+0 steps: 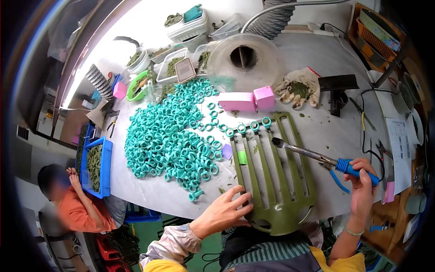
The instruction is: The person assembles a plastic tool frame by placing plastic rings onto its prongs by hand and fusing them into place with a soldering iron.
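On the smooth grey table [335, 129], at its edge nearest us, lies an olive-green slotted frame [281, 212], with long thin bars running from a broad, glossy base with rounded cutouts. Four small teal rings [266, 121] sit in a row at the far ends of its bars. Our left hand [225, 211] rests at the frame's lower left edge, fingers slightly spread and bent; we cannot tell whether it grips or merely touches. Our right hand [361, 177] is closed around the ribbed blue handle of a slender metal tool [312, 155], whose dark, blunt tip is over the frame near the upper bars; we cannot tell whether they touch. To the left we see a loose heap of smooth teal rings [170, 140], many lying tilted on one another. Beyond the frame stand two matte pink blocks [237, 102], and to their right lies a knitted glove [290, 81] with dark green scraps on it. Behind them are a clear round hood [217, 68] and a ribbed grey hose [274, 20].
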Motion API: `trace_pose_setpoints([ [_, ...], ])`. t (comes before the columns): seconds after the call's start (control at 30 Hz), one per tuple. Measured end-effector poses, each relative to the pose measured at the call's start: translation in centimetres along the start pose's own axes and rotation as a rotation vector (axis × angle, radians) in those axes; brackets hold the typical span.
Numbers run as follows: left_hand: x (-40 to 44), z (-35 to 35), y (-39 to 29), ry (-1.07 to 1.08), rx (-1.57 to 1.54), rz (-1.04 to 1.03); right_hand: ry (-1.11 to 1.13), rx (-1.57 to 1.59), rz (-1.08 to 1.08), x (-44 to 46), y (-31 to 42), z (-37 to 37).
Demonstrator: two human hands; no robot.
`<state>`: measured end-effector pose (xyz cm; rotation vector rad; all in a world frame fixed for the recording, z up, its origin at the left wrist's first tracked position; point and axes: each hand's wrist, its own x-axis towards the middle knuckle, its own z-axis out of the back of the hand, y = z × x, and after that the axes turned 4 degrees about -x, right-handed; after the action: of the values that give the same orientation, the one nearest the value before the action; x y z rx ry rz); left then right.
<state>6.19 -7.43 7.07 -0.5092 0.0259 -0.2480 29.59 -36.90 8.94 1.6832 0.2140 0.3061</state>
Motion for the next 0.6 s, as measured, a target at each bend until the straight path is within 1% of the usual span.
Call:
trace_pose_setpoints([
  [0.03,-0.2,0.7,0.0,-0.039,-0.07,0.009,-0.006,-0.008,-0.007,-0.1,0.0,-0.2],
  [0.13,-1.2,2.7,3.9,-0.33,-0.176,0.194,0.009,-0.016,-0.015,-0.3,0.4,-0.7],
  [0.2,-0.1,5.2,8.4,-0.529,0.054,0.324,0.006,-0.014,-0.011,-0.5,0.5,-1.0],
  [0.27,1.4,6.8,14.1,-0.571,0.28,0.327,0.01,-0.007,-0.008,-0.6,0.6,-1.3],
  [0.33,2.1,7.7,18.8,-0.462,0.353,0.318,0.013,-0.003,-0.009,-0.7,0.9,-1.3],
  [0.4,2.6,7.9,22.0,-0.323,0.361,0.353,0.014,-0.012,-0.002,-0.7,1.2,-1.2],
  [0.47,2.8,7.7,23.6,-0.287,0.392,0.353,0.009,-0.019,-0.006,-0.8,1.3,-1.3],
  [0.53,3.0,8.1,23.1,-0.289,0.339,0.396,-0.004,-0.024,-0.009,-0.7,1.4,-1.5],
  [0.6,2.8,8.0,22.6,-0.455,0.294,0.432,0.003,-0.033,-0.009,-0.6,1.2,-1.4],
])
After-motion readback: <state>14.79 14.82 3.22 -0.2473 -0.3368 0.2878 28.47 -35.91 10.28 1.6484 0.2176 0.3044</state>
